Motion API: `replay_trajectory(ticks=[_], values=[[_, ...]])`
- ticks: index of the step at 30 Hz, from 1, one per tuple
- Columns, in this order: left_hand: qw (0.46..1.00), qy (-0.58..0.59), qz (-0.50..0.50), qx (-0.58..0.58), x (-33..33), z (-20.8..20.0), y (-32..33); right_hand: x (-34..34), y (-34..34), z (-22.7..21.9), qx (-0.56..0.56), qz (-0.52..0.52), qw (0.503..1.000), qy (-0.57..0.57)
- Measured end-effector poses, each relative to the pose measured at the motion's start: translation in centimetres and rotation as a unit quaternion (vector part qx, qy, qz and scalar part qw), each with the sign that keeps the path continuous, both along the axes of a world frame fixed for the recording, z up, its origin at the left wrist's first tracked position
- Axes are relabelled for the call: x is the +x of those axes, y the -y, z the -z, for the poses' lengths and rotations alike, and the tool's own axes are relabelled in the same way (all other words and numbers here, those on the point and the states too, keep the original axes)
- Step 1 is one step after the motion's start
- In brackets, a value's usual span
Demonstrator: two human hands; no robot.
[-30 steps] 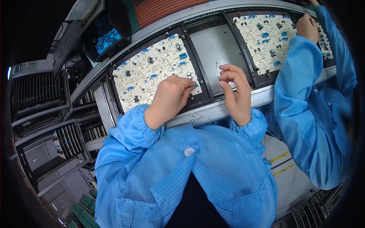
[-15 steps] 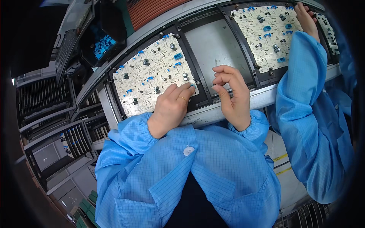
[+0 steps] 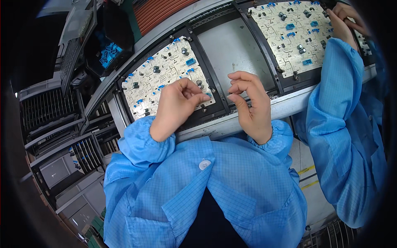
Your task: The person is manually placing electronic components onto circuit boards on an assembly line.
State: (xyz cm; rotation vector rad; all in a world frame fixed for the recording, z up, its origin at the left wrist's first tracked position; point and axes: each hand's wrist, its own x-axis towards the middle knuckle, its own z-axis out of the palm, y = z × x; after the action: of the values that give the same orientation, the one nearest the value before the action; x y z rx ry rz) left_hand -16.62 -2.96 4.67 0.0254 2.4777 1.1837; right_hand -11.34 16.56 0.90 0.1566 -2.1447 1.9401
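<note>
My left hand (image 3: 175, 105) is over the near right corner of a cream circuit board (image 3: 144, 84) in a black frame. Its thumb and forefinger are pinched together at a small blue component (image 3: 208, 95) at the board's edge. Blue parts and dark cylindrical capacitors (image 3: 185, 51) stand on that board. To the right, my right hand (image 3: 254, 105) hovers before a grey metal plate (image 3: 233, 49). Its fingers are curled, with thumb and forefinger tips close together; anything between them is too small to name.
A second populated circuit board (image 3: 289, 49) lies further right. Beside it are a co-worker's hands (image 3: 345, 25) and blue sleeve (image 3: 331, 87). At the far left, a black bin (image 3: 93, 62) holds blue components (image 3: 109, 53). A metal rail (image 3: 289, 103) runs along the near edge.
My left hand has risen from lying on the board into a pinch at its corner. My right hand has barely moved. The co-worker's hand has shifted right, and a second hand shows there.
</note>
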Motion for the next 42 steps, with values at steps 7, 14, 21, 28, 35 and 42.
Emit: replay_trajectory(ticks=[7,14,21,28,35,42], values=[[0.969,0.178,0.098,-0.144,-3.4,-1.6,-0.7,0.1,-0.1,-0.2,-0.005,-0.006,1.0,0.013],[0.965,0.183,0.108,-0.152,-3.6,-1.1,-0.8,0.0,-0.2,-0.3,-0.037,-0.016,0.999,0.029],[0.969,0.154,0.109,-0.159,-3.8,-2.0,-1.3,-0.3,0.5,-0.4,-0.022,-0.008,1.0,0.0],[0.953,0.09,0.251,-0.14,-3.8,-3.0,0.9,0.8,0.6,0.7,-0.151,0.016,0.985,0.085],[0.893,-0.206,-0.133,-0.378,-0.5,-2.5,21.0,1.1,0.8,0.4,-0.216,0.043,0.974,0.049],[0.965,0.032,-0.076,-0.248,1.6,0.3,25.0,1.0,1.4,0.5,-0.207,0.056,0.976,0.033]])
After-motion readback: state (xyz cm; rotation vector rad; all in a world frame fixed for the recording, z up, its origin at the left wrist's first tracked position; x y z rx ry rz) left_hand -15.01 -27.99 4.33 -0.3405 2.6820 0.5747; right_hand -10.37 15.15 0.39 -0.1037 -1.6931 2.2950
